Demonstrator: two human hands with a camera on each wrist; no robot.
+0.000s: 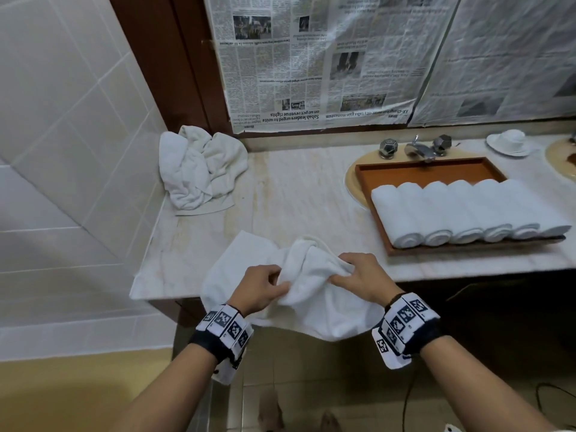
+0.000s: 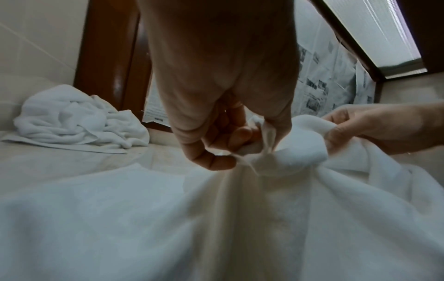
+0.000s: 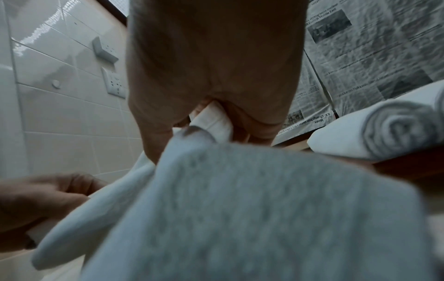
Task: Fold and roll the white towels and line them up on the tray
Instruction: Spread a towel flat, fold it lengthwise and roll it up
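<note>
Loose white terry towel: pinched by left hand and right hand. Head view only: six rolled white towels, brown wooden tray. Crumpled white towel pile rear-left.

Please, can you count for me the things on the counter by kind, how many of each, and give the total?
Rolled white towels on the tray: 6
Loose towel in both hands: 1
Heap of unfolded towels: 1 heap, its towels cannot be counted
Wooden tray: 1
Faucet: 1
Overturned cup on saucer: 1
Total: 11
</note>
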